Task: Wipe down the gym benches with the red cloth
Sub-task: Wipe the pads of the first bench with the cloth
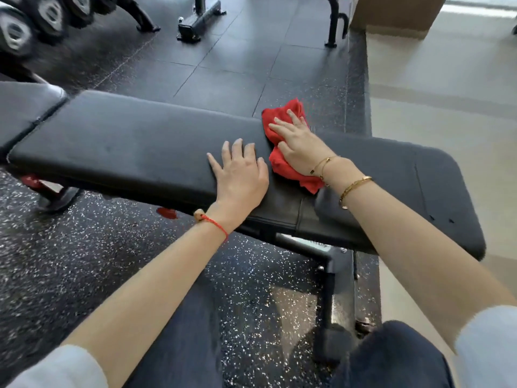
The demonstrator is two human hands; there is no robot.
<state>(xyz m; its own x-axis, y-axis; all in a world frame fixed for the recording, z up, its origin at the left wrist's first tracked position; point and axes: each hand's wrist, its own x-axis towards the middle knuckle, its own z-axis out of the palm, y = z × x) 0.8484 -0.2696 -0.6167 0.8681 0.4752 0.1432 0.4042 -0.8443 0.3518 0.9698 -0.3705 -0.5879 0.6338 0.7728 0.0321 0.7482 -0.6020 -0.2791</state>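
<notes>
A black padded gym bench is seen from above, and its long pad serves as the surface; it runs from the left edge of the view to the right, where the pad ends in a rounded corner. The red cloth is laid on this surface, right of the middle of the pad; it reaches from near the front edge to the far edge, and its far part hangs a little over that edge. The right hand is pressed flat on the red cloth with the fingers spread and stretched toward the far edge; the cloth is held down under the palm, not clenched. Gold bracelets are worn on the right wrist. The left hand is placed flat on the bare surface, just beside the cloth on its left; its fingers are open wide and nothing is held in it. A red string bracelet is worn on the left wrist; pale sleeves are pushed up on both arms.

A second pad adjoins the surface at its left end. Under the surface a black metal frame stands on a dark speckled floor; dumbbells are seen, blurred, at the far left corner of the view.
</notes>
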